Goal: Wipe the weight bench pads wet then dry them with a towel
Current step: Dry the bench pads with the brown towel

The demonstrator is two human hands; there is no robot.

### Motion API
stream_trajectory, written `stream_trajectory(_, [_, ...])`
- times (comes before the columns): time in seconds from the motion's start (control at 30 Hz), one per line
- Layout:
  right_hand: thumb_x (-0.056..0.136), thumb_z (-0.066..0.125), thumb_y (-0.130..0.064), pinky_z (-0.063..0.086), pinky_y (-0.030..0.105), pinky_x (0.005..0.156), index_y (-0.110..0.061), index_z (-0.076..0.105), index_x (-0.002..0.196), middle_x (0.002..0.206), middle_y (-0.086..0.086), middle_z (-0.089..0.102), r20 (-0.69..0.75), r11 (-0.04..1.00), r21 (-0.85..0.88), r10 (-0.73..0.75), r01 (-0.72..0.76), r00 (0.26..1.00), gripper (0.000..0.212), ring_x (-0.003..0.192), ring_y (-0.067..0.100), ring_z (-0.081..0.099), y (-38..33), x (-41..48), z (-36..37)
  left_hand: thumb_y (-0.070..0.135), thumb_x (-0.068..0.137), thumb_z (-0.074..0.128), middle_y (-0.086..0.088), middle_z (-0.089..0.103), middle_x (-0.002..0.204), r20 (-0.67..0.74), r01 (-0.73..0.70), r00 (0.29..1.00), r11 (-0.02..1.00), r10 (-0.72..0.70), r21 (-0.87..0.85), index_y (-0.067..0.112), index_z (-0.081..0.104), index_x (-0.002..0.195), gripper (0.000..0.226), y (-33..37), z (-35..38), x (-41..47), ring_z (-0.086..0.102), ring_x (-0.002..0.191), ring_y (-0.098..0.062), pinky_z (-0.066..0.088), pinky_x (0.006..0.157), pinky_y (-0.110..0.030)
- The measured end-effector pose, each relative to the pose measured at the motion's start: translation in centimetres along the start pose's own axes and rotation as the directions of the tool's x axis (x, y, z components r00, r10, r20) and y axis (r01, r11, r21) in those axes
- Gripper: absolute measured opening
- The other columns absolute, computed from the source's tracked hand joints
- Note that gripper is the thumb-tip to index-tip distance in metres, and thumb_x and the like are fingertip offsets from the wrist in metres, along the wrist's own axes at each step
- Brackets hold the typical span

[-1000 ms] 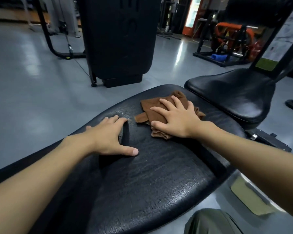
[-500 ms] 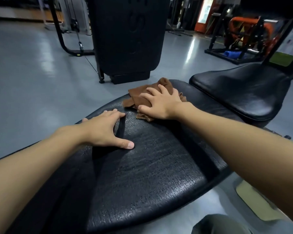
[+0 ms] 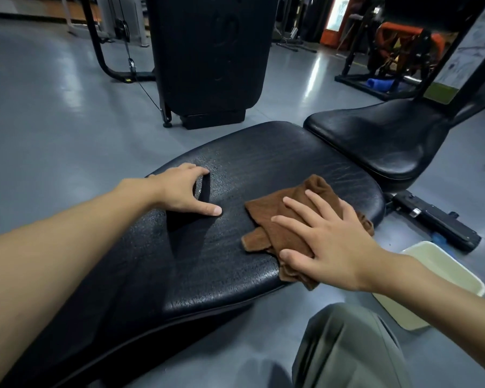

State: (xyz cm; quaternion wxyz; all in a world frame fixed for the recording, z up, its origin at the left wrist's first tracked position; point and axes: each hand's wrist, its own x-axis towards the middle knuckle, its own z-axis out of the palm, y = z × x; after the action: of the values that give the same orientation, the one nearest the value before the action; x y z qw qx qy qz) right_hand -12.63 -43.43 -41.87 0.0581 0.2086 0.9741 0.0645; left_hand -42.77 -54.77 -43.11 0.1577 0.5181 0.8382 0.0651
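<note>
Gym: weight bench (image 3: 263, 169), cable machine (image 3: 207, 51)

Cream tub (image 3: 446, 266); black machine housing (image 3: 207, 51)

The one camera rode on the person's head and faced forward and steeply down, so both forearms ran in from the lower corners, with the left hand (image 3: 184, 191) at about 10 o'clock and the right hand (image 3: 328, 245) at about 4 o'clock. It sat close over the long bench pad (image 3: 263, 169), which filled the middle from 7 o'clock toward 1 o'clock, the person's knee (image 3: 345, 345) at 5 o'clock on the bottom edge. The wide lens also took in the seat pad (image 3: 389, 141) at 2 o'clock and, farther off at 12 o'clock, a black machine (image 3: 210, 51) on the grey floor (image 3: 53, 121).
</note>
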Motion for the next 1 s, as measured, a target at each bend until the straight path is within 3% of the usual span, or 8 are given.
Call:
stream_trajectory(0.07, [0.073, 0.003, -0.082, 0.002, 0.06, 0.117, -0.054, 0.013, 0.151, 0.166, -0.015, -0.002, 0.024, 1.0, 0.006, 0.013, -0.014, 1.0, 0.083, 0.153, 0.022, -0.01, -0.1, 0.6, -0.1, 0.102, 0.031, 0.052, -0.003, 0.02, 0.16, 0.021, -0.005, 1.0, 1.0, 0.005, -0.022, 0.037, 0.023, 0.151, 0.14, -1.1, 0.3, -0.6, 0.027, 0.146, -0.024, 0.029, 0.118, -0.044])
stream_trajectory(0.2, [0.067, 0.003, -0.088, -0.002, 0.065, 0.115, -0.057, 0.009, 0.149, 0.166, -0.014, -0.005, 0.046, 0.999, 0.039, 0.008, -0.009, 0.999, 0.088, 0.152, 0.023, -0.013, -0.3, 3.9, -0.3, 0.099, 0.03, 0.059, -0.004, 0.01, 0.164, 0.052, 0.007, 0.999, 0.998, -0.003, -0.067, 0.049, 0.017, 0.149, 0.135, -2.8, 0.9, -1.4, 0.008, 0.152, -0.019, 0.021, 0.121, -0.041])
stream_trajectory(0.33, [0.067, 0.004, -0.089, -0.001, 0.067, 0.114, -0.057, 0.009, 0.149, 0.166, -0.013, -0.004, 0.041, 0.999, 0.045, 0.016, -0.018, 0.999, 0.088, 0.153, 0.025, -0.011, -0.8, 8.7, -0.5, 0.1, 0.028, 0.058, -0.006, 0.013, 0.164, 0.045, -0.001, 0.999, 0.999, 0.003, -0.046, 0.044, 0.015, 0.149, 0.14, -2.6, 1.0, -0.8, 0.006, 0.152, -0.021, 0.021, 0.121, -0.045])
stream_trajectory(0.43, [0.081, 0.017, -0.086, -0.002, 0.069, 0.113, -0.056, 0.014, 0.149, 0.167, -0.01, -0.001, 0.028, 0.998, 0.068, 0.016, -0.018, 0.999, 0.074, 0.153, 0.028, -0.009, -1.1, 13.6, -0.8, 0.097, 0.03, 0.058, -0.003, 0.016, 0.163, 0.045, 0.019, 0.999, 1.0, -0.018, -0.024, 0.032, 0.011, 0.153, 0.146, -2.5, 1.0, -1.1, 0.012, 0.151, -0.021, 0.025, 0.119, -0.047])
stream_trajectory(0.57, [0.086, 0.021, -0.082, -0.003, 0.073, 0.111, -0.054, 0.016, 0.151, 0.167, -0.007, 0.0, 0.045, 0.998, 0.06, 0.027, -0.029, 0.999, 0.071, 0.152, 0.032, -0.009, -1.8, 20.9, -1.7, 0.104, 0.02, 0.049, 0.002, 0.003, 0.166, 0.054, 0.055, 0.997, 0.998, -0.055, -0.013, 0.029, 0.008, 0.155, 0.16, -2.5, 1.0, -1.2, 0.003, 0.152, -0.014, 0.021, 0.12, -0.051])
stream_trajectory(0.7, [0.085, 0.024, -0.08, -0.003, 0.076, 0.108, -0.051, 0.02, 0.151, 0.167, -0.005, 0.005, 0.051, 0.997, 0.063, 0.046, -0.049, 0.998, 0.073, 0.152, 0.035, -0.007, -3.0, 26.4, -2.5, 0.097, 0.03, 0.061, 0.001, 0.009, 0.164, 0.042, 0.042, 0.998, 0.999, -0.041, -0.022, 0.024, 0.012, 0.155, 0.153, -2.2, 0.9, -1.1, 0.009, 0.151, -0.015, 0.022, 0.12, -0.046])
stream_trajectory(0.87, [0.086, 0.025, -0.076, -0.003, 0.075, 0.108, -0.05, 0.022, 0.151, 0.166, -0.006, 0.01, 0.037, 0.995, 0.087, 0.043, -0.046, 0.998, 0.07, 0.152, 0.035, -0.005, -3.3, 27.0, -2.5, 0.097, 0.028, 0.061, 0.003, 0.016, 0.161, 0.027, 0.056, 0.998, 0.997, -0.054, -0.05, 0.028, 0.016, 0.153, 0.149, -2.4, 1.0, -1.2, 0.015, 0.149, -0.015, 0.026, 0.118, -0.049])
stream_trajectory(1.0, [0.088, 0.025, -0.075, -0.003, 0.07, 0.112, -0.049, 0.021, 0.151, 0.167, -0.009, 0.006, 0.039, 0.996, 0.09, 0.0, -0.004, 0.999, 0.068, 0.153, 0.032, -0.006, -3.1, 23.2, -1.9, 0.083, 0.044, 0.074, 0.0, 0.023, 0.158, 0.007, 0.055, 0.998, 0.996, -0.055, -0.067, 0.023, 0.021, 0.152, 0.135, -2.1, 1.0, -1.3, 0.022, 0.146, -0.018, 0.025, 0.119, -0.041])
